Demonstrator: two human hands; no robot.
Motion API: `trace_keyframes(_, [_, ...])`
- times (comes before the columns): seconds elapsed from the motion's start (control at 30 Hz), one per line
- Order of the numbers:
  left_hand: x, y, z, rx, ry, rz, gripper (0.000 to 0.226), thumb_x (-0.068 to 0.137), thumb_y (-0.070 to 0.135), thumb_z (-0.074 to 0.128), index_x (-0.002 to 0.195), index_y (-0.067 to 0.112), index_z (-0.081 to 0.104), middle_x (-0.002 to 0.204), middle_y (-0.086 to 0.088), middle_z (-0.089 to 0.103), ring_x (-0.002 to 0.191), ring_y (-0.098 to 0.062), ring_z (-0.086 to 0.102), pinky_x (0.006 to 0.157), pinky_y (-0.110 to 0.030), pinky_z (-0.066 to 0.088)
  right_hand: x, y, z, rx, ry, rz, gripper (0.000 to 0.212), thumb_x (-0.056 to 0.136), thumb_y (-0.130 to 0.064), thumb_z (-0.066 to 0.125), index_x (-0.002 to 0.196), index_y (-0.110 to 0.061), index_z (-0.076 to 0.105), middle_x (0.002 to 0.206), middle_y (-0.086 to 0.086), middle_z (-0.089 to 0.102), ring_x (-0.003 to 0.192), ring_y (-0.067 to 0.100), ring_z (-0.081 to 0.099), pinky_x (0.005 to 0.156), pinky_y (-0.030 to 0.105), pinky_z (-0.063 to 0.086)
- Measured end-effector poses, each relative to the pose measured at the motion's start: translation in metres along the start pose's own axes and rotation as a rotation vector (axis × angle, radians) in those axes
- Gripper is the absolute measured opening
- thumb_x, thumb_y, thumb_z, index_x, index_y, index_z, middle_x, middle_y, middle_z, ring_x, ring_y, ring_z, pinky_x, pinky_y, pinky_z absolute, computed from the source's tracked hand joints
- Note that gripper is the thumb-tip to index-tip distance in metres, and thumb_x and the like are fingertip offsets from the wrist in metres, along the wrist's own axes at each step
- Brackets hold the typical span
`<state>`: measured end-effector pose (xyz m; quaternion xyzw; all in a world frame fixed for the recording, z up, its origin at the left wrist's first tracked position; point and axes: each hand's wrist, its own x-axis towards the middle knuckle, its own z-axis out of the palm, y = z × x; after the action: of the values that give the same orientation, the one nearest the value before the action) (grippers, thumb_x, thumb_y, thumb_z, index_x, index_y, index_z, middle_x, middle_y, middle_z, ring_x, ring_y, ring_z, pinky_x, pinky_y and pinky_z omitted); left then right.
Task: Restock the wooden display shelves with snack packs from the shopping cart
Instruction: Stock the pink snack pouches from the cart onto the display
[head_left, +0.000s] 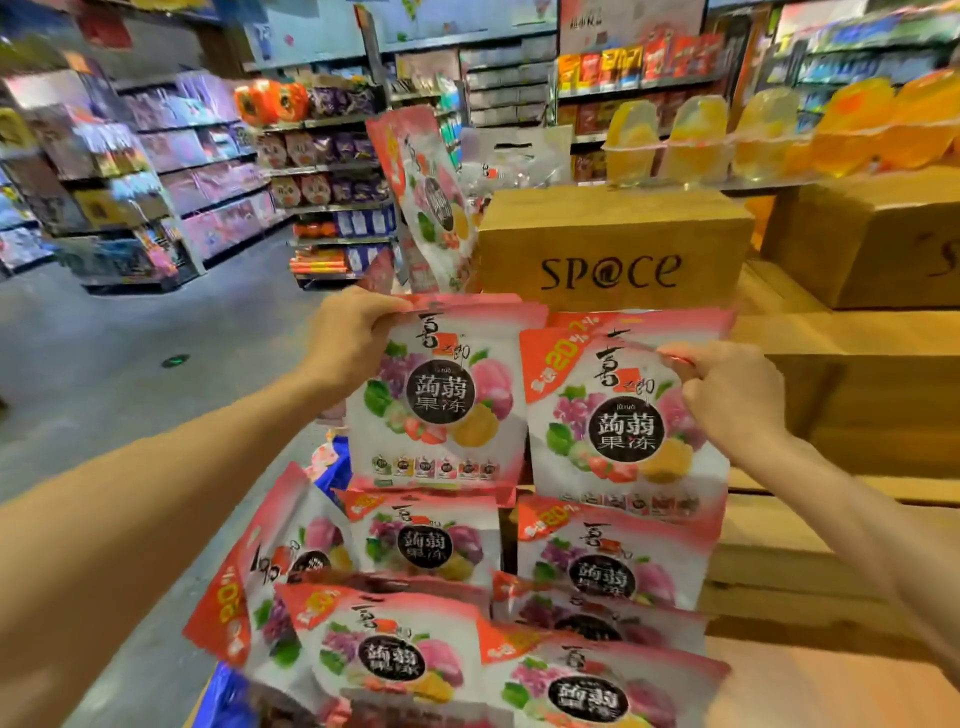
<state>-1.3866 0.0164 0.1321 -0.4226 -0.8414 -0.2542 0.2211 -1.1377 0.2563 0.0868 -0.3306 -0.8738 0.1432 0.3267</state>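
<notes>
Nearest the camera, at the bottom centre of the frame, lie overlapping glossy snack packs (395, 654): flat plastic pouches, white with pink-red tops, printed fruit and a dark round label. The lowest packs are cut off by the bottom edge, and what carries them is hidden; only a scrap of blue (223, 696) shows at lower left. Whether this is the cart cannot be told.

Two packs stand upright at mid-frame, side by side and touching. The left hand (353, 338) is clamped on the top left corner of the left pack (436, 405). The right hand (732, 395) pinches the upper right edge of the right pack (623, 415), fingers closed on the film. Their lower edges are hidden behind the row of packs (613, 561) below them.

Behind them sits a plain wooden box (613, 244) with dark lettering, on the wooden display shelves (831, 332), rough pale planks running to the right edge. One more pack (431, 197) leans tilted at the box's left. The background aisles at upper left are blurred; the goods there are unreadable.
</notes>
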Motion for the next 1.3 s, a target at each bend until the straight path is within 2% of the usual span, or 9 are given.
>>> trace_keyframes(0.1, [-0.015,-0.008,0.022,-0.046,-0.029,-0.026,0.022,0.089,0.003,0.058,0.106,0.006,0.072,0.106,-0.014,0.072,0.096,-0.031,0.063,0.083,-0.035,0.047,0.000,0.011,0.003,0.048,0.001,0.115,0.036,0.080,0.002,0.054,0.100,-0.020,0.074,0.103,0.014,0.071,0.096,0.037,0.062,0.080,0.043,0.052])
trace_keyframes(0.3, [-0.014,-0.014,0.035,-0.215,0.038,-0.147,0.029,0.085,-0.010,0.056,0.108,0.002,0.070,0.106,-0.012,0.071,0.094,-0.016,0.061,0.086,-0.022,0.044,0.007,0.012,0.015,0.104,0.119,0.070,0.018,0.085,-0.012,0.061,0.097,-0.018,0.074,0.085,0.013,0.072,0.080,0.036,0.062,0.068,0.041,0.052])
trace_keyframes(0.47, [-0.023,-0.026,0.051,-0.189,0.018,-0.247,0.032,0.087,-0.003,0.057,0.111,0.013,0.070,0.104,-0.006,0.072,0.094,-0.024,0.066,0.085,-0.038,0.055,0.001,0.016,0.014,0.074,0.067,0.064,0.014,0.087,-0.012,0.060,0.091,-0.015,0.073,0.090,0.011,0.073,0.085,0.034,0.063,0.074,0.042,0.053])
trace_keyframes(0.6, [-0.033,-0.026,0.042,-0.070,0.008,-0.178,0.023,0.090,0.009,0.057,0.107,0.019,0.070,0.098,-0.006,0.072,0.087,-0.028,0.064,0.074,-0.041,0.053,0.000,0.013,0.012,-0.121,0.010,-0.043,0.012,0.081,-0.007,0.057,0.073,-0.015,0.060,0.070,0.008,0.063,0.078,0.036,0.059,0.069,0.036,0.040])
trace_keyframes(0.73, [-0.037,-0.014,0.029,0.057,0.034,-0.093,0.020,0.088,0.011,0.058,0.105,0.017,0.068,0.103,-0.005,0.069,0.102,-0.029,0.058,0.086,-0.038,0.035,-0.013,0.002,0.010,-0.362,-0.004,-0.042,0.029,0.079,-0.016,0.060,0.108,-0.016,0.058,0.101,0.010,0.062,0.105,0.032,0.052,0.089,0.043,0.032])
trace_keyframes(0.9, [-0.036,-0.004,0.021,0.105,-0.007,-0.039,0.035,0.083,0.012,0.063,0.117,0.019,0.062,0.117,-0.002,0.065,0.116,-0.024,0.053,0.100,-0.042,0.033,-0.024,-0.014,-0.005,-0.372,-0.024,-0.086,0.060,0.083,-0.018,0.064,0.137,-0.019,0.038,0.134,0.009,0.047,0.134,0.032,0.032,0.111,0.056,0.018])
trace_keyframes(1.03, [-0.047,0.013,0.012,0.128,-0.051,-0.060,0.045,0.080,0.008,0.062,0.123,0.019,0.057,0.123,-0.004,0.060,0.124,-0.025,0.046,0.108,-0.047,0.022,-0.038,-0.036,-0.018,-0.314,-0.030,-0.151,0.063,0.085,-0.018,0.061,0.141,-0.020,0.033,0.139,0.008,0.043,0.131,0.029,0.037,0.109,0.052,0.029])
trace_keyframes(1.13, [-0.058,0.027,-0.001,0.105,-0.054,-0.050,0.046,0.080,0.005,0.062,0.124,0.017,0.055,0.124,-0.005,0.058,0.126,-0.025,0.043,0.113,-0.049,0.015,-0.056,-0.056,-0.031,-0.227,-0.065,-0.131,0.061,0.089,-0.019,0.058,0.143,-0.023,0.029,0.141,0.008,0.040,0.118,0.029,0.051,0.095,0.045,0.044])
trace_keyframes(1.3, [-0.078,0.040,-0.023,0.081,-0.119,0.014,0.051,0.083,0.008,0.061,0.131,0.017,0.048,0.130,-0.006,0.052,0.127,-0.028,0.040,0.111,-0.051,0.022,-0.094,-0.085,-0.057,-0.125,-0.052,-0.079,0.060,0.089,-0.020,0.057,0.141,-0.027,0.027,0.138,0.006,0.042,0.104,0.027,0.060,0.084,0.048,0.052])
